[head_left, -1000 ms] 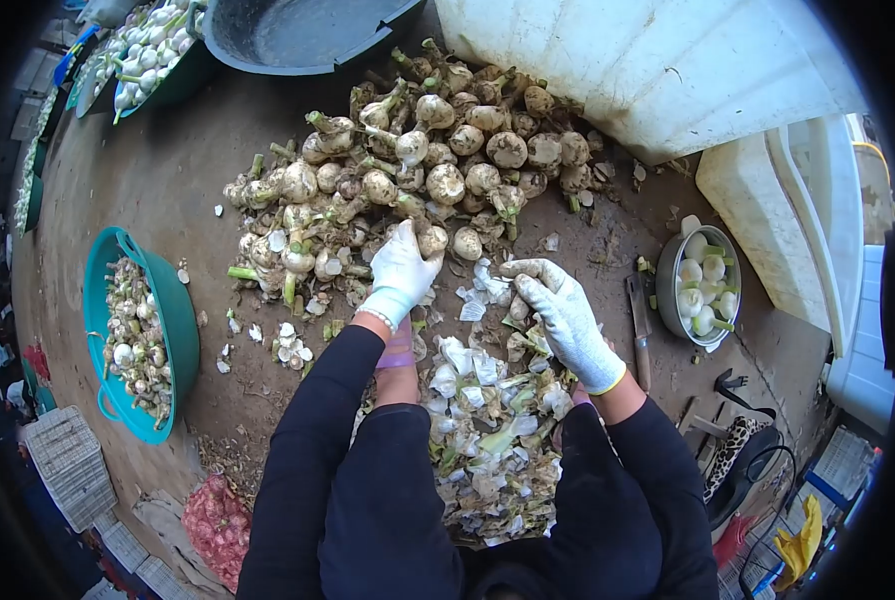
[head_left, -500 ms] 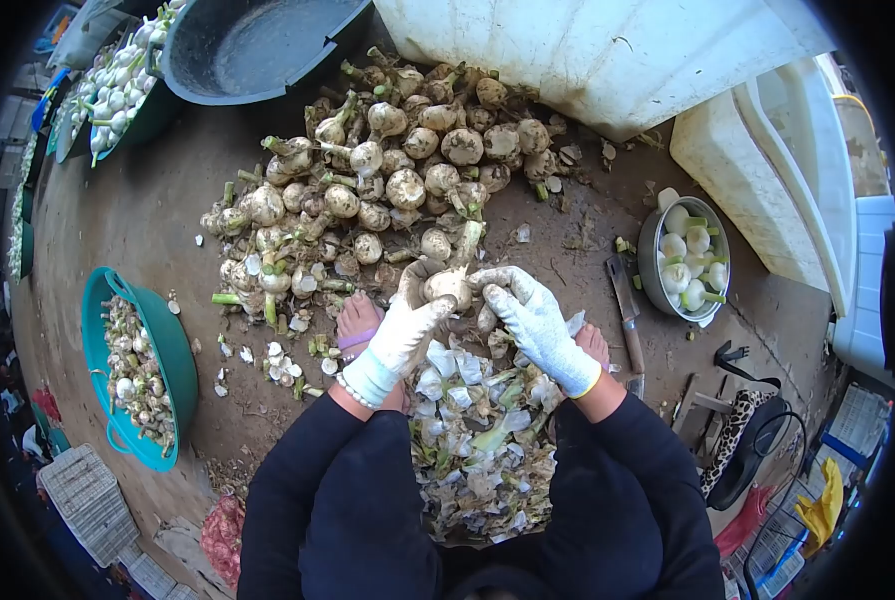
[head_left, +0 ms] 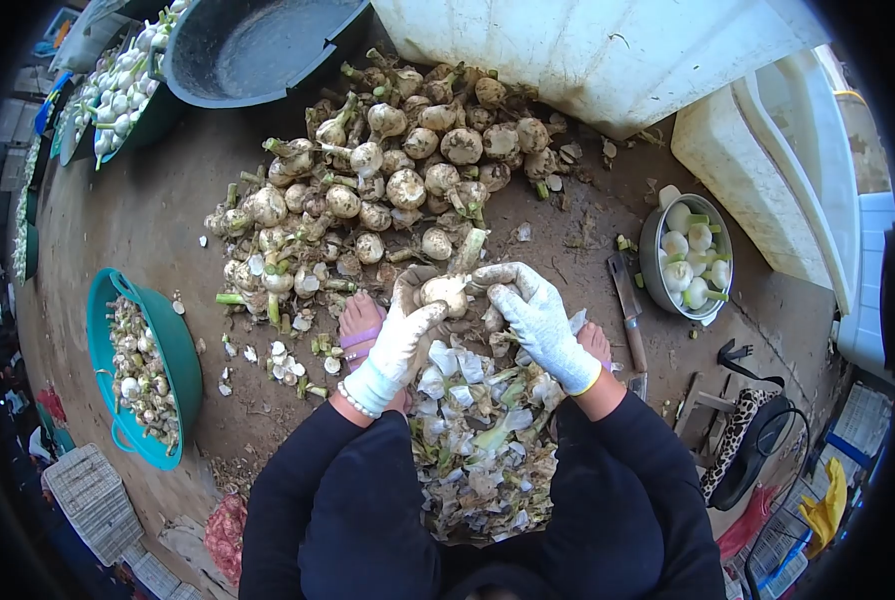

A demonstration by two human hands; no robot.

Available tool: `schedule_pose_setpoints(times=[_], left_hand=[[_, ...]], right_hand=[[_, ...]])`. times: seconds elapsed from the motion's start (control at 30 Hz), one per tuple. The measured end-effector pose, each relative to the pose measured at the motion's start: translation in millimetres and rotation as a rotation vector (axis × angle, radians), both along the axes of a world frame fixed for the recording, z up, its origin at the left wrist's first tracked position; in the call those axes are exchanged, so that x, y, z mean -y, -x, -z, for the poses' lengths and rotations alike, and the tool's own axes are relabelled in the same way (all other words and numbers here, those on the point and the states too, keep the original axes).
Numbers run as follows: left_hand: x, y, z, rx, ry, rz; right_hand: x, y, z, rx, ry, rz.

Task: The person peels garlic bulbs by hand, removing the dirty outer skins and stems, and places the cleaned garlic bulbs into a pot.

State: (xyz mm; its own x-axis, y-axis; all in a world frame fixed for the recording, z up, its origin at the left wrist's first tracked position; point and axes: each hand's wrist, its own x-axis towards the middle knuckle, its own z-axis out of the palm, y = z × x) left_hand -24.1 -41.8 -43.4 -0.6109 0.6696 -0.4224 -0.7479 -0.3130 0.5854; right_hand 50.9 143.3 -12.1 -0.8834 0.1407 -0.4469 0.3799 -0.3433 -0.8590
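My left hand [head_left: 399, 335], in a white glove with a soiled fingertip area, is closed around a garlic bulb [head_left: 445, 293] whose thick cut stem points up and away. At the bulb's right side, my right hand [head_left: 535, 325], also gloved, pinches what looks like its outer garlic skin; the fingertips partly hide it. Beyond both hands spreads a heap of unpeeled, dirt-streaked garlic bulbs [head_left: 405, 188]. Below them, between my legs, lies a pile of peeled garlic skins [head_left: 482, 440].
To the right are a knife [head_left: 626, 300] on the ground and a pot [head_left: 648, 265] of clean white bulbs. A teal basket [head_left: 189, 370] with small bulbs stands left. A black tub [head_left: 257, 50] and a white container [head_left: 587, 60] stand at the back.
The bulb has turned a little in my left hand and shows a paler surface. Both hands stay in nearly the same place, and the view has shifted slightly.
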Motion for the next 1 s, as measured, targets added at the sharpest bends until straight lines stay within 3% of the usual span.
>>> schedule_pose_setpoints(times=[0.1,0.2,0.23,0.33,0.43,0.53,0.6,0.67,0.8,0.87,0.93,0.97,1.0], left_hand=[[0,2,0,-0.032,0.005,-0.030],[-3,0,5,-0.159,0.059,0.022],[-5,-3,4,-0.231,0.144,0.061],[-6,-9,12,-0.407,0.278,0.082],[-4,-6,14,-0.197,0.206,0.078],[2,-1,8,0.293,-0.160,0.099],[-2,-1,0,0.345,-0.049,0.063],[1,2,3,0.552,-0.241,0.218],[4,-1,7,0.637,-0.310,0.313],[5,-2,10,0.659,-0.188,0.306],[6,-6,8,0.636,-0.139,0.251],[7,-7,8,0.613,-0.094,0.195],[9,-4,8,0.609,-0.093,0.194]], right_hand=[[5,2,15,-0.051,-0.055,0.172],[12,8,18,0.061,-0.140,0.090],[14,9,20,-0.017,-0.503,0.029],[9,15,17,-0.008,-0.400,-0.065],[11,16,16,0.023,-0.423,-0.061],[10,11,19,0.069,-0.331,-0.020],[9,10,20,0.055,-0.241,0.030],[8,8,23,0.006,-0.096,0.141],[-14,8,31,-0.222,-0.186,0.123],[-17,15,39,-0.221,-0.084,0.246],[-37,23,44,-0.077,0.432,0.548],[-52,25,45,-0.081,0.333,0.624],[-66,18,42,-0.074,-0.025,0.467]])
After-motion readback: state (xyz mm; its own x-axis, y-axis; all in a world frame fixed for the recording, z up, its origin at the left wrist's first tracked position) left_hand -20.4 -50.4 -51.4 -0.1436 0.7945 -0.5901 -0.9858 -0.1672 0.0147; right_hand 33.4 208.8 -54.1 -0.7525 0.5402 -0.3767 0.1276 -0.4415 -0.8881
